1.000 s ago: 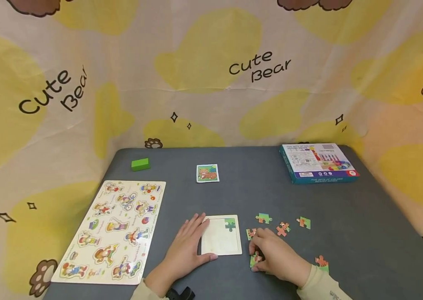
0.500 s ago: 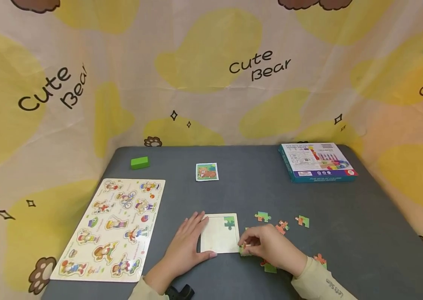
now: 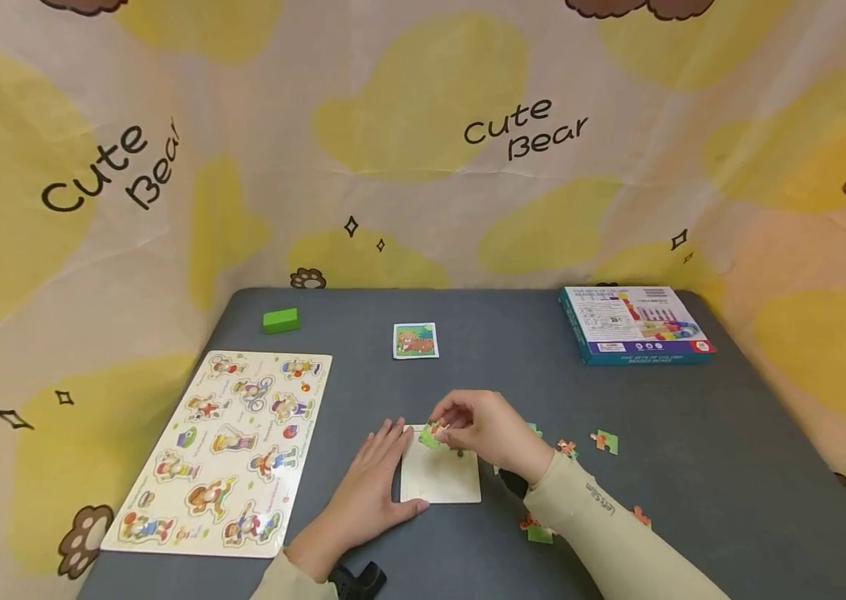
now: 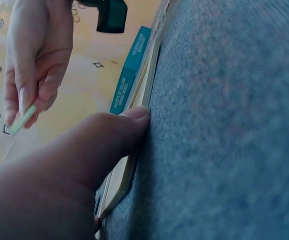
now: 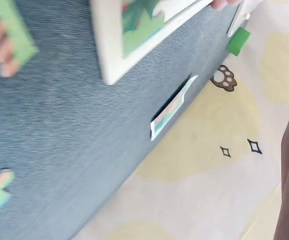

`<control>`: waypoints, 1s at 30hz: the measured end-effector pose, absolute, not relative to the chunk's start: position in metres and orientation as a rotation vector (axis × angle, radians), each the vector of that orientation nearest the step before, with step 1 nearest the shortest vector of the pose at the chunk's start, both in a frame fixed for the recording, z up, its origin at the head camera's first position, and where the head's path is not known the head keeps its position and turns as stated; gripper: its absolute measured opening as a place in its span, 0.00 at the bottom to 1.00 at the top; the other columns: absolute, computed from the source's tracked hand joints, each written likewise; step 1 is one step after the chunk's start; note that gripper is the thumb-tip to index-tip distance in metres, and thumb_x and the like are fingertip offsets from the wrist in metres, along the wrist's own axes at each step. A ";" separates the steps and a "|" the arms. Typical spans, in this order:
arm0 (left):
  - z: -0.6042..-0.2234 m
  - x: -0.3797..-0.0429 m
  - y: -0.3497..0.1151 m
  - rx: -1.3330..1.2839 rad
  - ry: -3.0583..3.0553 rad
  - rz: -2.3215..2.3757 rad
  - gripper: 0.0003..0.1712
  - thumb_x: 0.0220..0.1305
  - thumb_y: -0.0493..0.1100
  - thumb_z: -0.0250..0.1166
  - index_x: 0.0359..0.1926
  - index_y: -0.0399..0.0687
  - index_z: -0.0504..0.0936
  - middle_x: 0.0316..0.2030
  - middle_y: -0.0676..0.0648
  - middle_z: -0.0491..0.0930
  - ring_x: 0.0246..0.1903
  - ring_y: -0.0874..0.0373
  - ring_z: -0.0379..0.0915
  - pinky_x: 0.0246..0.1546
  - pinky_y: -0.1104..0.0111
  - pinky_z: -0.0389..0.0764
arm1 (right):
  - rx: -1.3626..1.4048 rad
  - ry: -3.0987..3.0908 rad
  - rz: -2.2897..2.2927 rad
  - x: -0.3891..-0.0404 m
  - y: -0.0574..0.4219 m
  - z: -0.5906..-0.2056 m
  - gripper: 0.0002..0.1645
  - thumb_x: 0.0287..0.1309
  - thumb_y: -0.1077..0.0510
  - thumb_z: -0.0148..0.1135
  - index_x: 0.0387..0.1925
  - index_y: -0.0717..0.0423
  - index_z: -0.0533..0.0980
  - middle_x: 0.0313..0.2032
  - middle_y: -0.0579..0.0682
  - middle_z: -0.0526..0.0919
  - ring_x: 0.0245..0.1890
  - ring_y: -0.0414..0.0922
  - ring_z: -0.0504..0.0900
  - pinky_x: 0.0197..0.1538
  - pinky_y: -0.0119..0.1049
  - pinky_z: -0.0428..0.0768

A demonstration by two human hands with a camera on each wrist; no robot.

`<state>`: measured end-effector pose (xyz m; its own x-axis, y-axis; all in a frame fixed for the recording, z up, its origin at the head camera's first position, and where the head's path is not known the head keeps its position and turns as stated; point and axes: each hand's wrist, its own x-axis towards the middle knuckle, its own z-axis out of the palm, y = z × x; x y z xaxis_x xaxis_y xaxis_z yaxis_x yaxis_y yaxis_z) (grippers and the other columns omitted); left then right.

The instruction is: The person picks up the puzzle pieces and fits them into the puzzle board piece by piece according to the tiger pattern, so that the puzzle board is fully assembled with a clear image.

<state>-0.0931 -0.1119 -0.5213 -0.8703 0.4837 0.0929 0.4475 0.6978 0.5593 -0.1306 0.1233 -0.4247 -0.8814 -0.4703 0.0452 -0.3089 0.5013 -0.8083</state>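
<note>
Cardboard piece: green jigsaw piece (image 3: 432,435) looked thin, light and stiff; best taken by its edges.
Right hand: right hand (image 3: 484,429) pinched that piece in its fingertips, just above the puzzle tray's far edge.
Left hand: left hand (image 3: 367,492) lay flat, fingers straight, against the puzzle tray (image 3: 441,483) at its left side.
Loose pieces: scattered pieces (image 3: 606,442) lay right of the tray.
Picture card: picture card (image 3: 415,341) lay beyond the tray.

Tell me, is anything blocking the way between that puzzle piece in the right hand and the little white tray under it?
Nothing visible does. The right hand pinches the puzzle piece just above the puzzle tray, near its upper edge. The left hand lies flat at the tray's left side, clear of the open middle.
</note>
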 end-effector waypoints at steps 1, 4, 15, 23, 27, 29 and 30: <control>-0.521 -0.093 -0.113 0.774 2.838 0.915 0.58 0.58 0.60 0.79 0.80 0.38 0.61 0.80 0.39 0.56 0.81 0.43 0.42 0.79 0.45 0.47 | -0.679 2.564 -1.299 -0.133 0.119 -0.426 0.11 0.59 0.66 0.76 0.41 0.52 0.86 0.34 0.41 0.85 0.34 0.39 0.83 0.37 0.32 0.85; -0.520 -0.091 -0.115 0.774 2.856 0.926 0.59 0.58 0.59 0.79 0.79 0.36 0.61 0.79 0.39 0.58 0.81 0.43 0.45 0.78 0.46 0.49 | -0.713 2.572 -1.195 -0.137 0.107 -0.432 0.09 0.59 0.66 0.76 0.38 0.50 0.86 0.31 0.40 0.84 0.32 0.38 0.81 0.35 0.32 0.83; -0.518 -0.095 -0.105 0.852 2.864 0.887 0.58 0.59 0.60 0.78 0.80 0.39 0.60 0.80 0.41 0.58 0.81 0.45 0.46 0.78 0.48 0.50 | -0.913 2.798 -0.775 -0.113 0.086 -0.466 0.13 0.51 0.71 0.74 0.29 0.52 0.80 0.23 0.40 0.72 0.23 0.36 0.69 0.28 0.31 0.71; -0.520 -0.098 -0.098 0.887 2.876 0.791 0.58 0.61 0.61 0.77 0.80 0.39 0.60 0.80 0.43 0.58 0.81 0.47 0.46 0.79 0.51 0.52 | -0.883 2.985 -0.573 -0.090 0.086 -0.465 0.09 0.50 0.60 0.83 0.32 0.53 0.87 0.29 0.44 0.76 0.24 0.38 0.77 0.28 0.34 0.80; -0.520 -0.095 -0.104 0.834 2.889 0.794 0.57 0.60 0.59 0.77 0.81 0.39 0.60 0.80 0.43 0.58 0.81 0.47 0.46 0.79 0.51 0.51 | -0.997 3.096 -0.349 -0.078 0.075 -0.464 0.06 0.50 0.60 0.82 0.30 0.51 0.89 0.26 0.44 0.79 0.25 0.41 0.80 0.30 0.36 0.83; -0.521 -0.093 -0.108 0.812 2.907 0.788 0.57 0.60 0.58 0.77 0.81 0.39 0.60 0.80 0.42 0.58 0.81 0.46 0.46 0.79 0.50 0.51 | -1.079 3.122 -0.247 -0.074 0.071 -0.464 0.05 0.50 0.60 0.82 0.30 0.50 0.90 0.27 0.44 0.80 0.27 0.42 0.79 0.32 0.36 0.83; -0.521 -0.092 -0.110 0.802 2.917 0.785 0.57 0.60 0.57 0.77 0.81 0.39 0.60 0.80 0.42 0.58 0.81 0.46 0.46 0.79 0.50 0.51 | -1.123 3.124 -0.204 -0.073 0.070 -0.465 0.05 0.50 0.59 0.82 0.30 0.50 0.90 0.28 0.45 0.80 0.28 0.42 0.79 0.33 0.35 0.83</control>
<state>-0.0925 -0.1100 -0.5208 -0.8682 0.4829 0.1141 0.4749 0.7421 0.4730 -0.0732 0.0700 -0.4647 -0.7572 -0.6175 0.2131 -0.6400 0.7666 -0.0524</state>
